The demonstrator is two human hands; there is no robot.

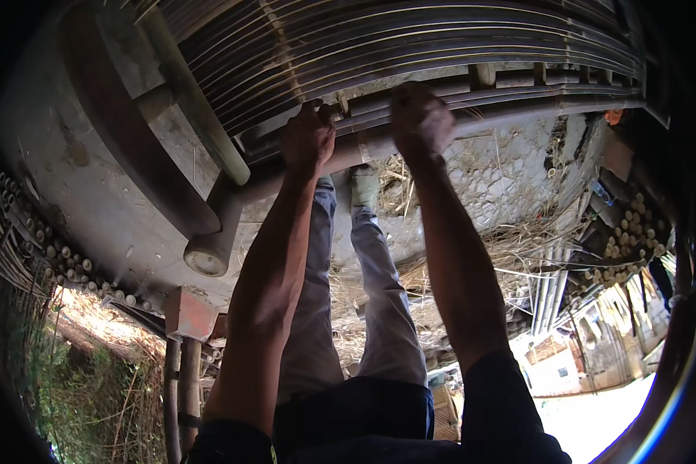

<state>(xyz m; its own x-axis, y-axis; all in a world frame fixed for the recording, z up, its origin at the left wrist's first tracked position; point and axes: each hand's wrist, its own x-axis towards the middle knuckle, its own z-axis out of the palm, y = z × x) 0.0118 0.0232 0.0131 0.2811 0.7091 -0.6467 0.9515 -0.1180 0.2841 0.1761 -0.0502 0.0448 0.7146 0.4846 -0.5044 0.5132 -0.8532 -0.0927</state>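
A bamboo frame [510, 116] with a thick round front rail stretches across the upper part of the view, its long dark slats [410, 45] set side by side behind. My left hand [308, 141] is closed at the front rail, beside a short upright peg [342, 103]. Over the same rail, further right, my right hand [421, 124] is curled closed and slightly blurred. Between the two hands runs a narrow bamboo strip [367, 117] along the rail. What lies inside either fist is hidden.
A curved thick bamboo armrest [120, 131] and a round pole [197, 108] stand at left. Bamboo stacks lie on the left [62, 259] and right [634, 232]. Straw litter [518, 232] covers ground near my legs. A reddish block [189, 313] sits lower left.
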